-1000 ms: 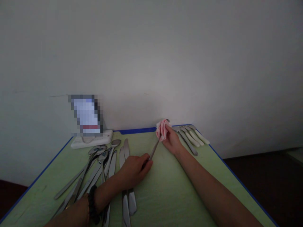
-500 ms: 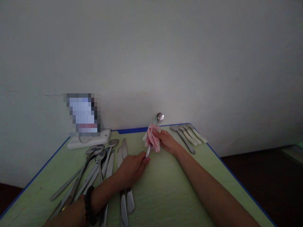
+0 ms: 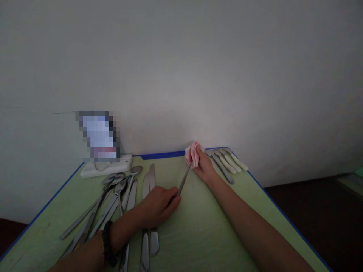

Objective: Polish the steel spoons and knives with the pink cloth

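My left hand (image 3: 166,202) is closed around the handle end of a metal spoon (image 3: 184,180), holding it above the table at a slant. A pink and white cloth (image 3: 194,155) is wrapped round the far end of the spoon and hides its bowl. My right hand (image 3: 204,166) pinches this cloth from the right side. Two table knives (image 3: 152,177) lie under and beside my left hand. Left of them is a loose pile of spoons (image 3: 120,186) and knives, partly covered by my left forearm.
At the right back lie a metal-handled piece of cutlery (image 3: 224,172) and several pieces with cream handles (image 3: 227,165). A white power strip (image 3: 107,166) and a blurred-out screen (image 3: 99,136) stand at the left back. The green table (image 3: 195,234) has a blue edge and meets a grey wall.
The cloth and my right hand have moved up along the spoon, from its handle to its bowl, which is now covered. My left hand keeps its grip.
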Demonstrator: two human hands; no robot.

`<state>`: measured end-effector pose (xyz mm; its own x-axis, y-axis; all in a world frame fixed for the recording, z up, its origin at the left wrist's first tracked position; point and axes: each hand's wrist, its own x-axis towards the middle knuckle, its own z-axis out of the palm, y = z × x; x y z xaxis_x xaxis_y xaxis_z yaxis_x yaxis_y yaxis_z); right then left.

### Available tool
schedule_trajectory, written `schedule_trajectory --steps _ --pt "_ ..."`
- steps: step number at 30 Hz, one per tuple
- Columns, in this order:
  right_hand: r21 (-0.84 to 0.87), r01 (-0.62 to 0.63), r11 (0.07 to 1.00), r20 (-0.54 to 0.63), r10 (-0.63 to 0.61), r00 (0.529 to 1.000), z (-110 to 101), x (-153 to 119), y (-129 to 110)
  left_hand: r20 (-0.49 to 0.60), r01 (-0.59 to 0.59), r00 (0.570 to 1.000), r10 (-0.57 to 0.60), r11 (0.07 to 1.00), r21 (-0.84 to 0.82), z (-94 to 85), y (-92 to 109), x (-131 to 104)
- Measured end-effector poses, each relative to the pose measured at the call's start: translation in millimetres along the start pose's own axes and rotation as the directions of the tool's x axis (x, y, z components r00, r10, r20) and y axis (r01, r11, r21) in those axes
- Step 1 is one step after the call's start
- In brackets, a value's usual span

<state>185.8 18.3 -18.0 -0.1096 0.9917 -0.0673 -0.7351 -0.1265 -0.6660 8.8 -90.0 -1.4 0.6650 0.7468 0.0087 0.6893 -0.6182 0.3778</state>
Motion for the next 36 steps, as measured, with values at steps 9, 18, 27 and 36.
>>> schedule_trajectory --steps 9,18,27,36 --pt "-0.298 -0.057 0.953 0.201 0.121 0.972 0 -9 -2 0.028 0.131 0.991 -0.129 0.989 -0.065 1.5 0 4" --pt "-0.461 -0.166 0.872 0.357 0.353 0.865 3 -20 -3 -0.019 0.241 0.969 -0.245 0.963 -0.121 1.2 3 10" --pt "-0.325 -0.141 0.935 0.23 0.223 0.947 0 -12 1 -0.078 0.25 0.966 -0.248 0.968 0.025 3.0 3 8" --pt "-0.166 -0.078 0.983 0.232 0.115 0.966 -4 -3 0 -0.105 0.248 0.958 -0.265 0.957 -0.147 1.9 -2 8"
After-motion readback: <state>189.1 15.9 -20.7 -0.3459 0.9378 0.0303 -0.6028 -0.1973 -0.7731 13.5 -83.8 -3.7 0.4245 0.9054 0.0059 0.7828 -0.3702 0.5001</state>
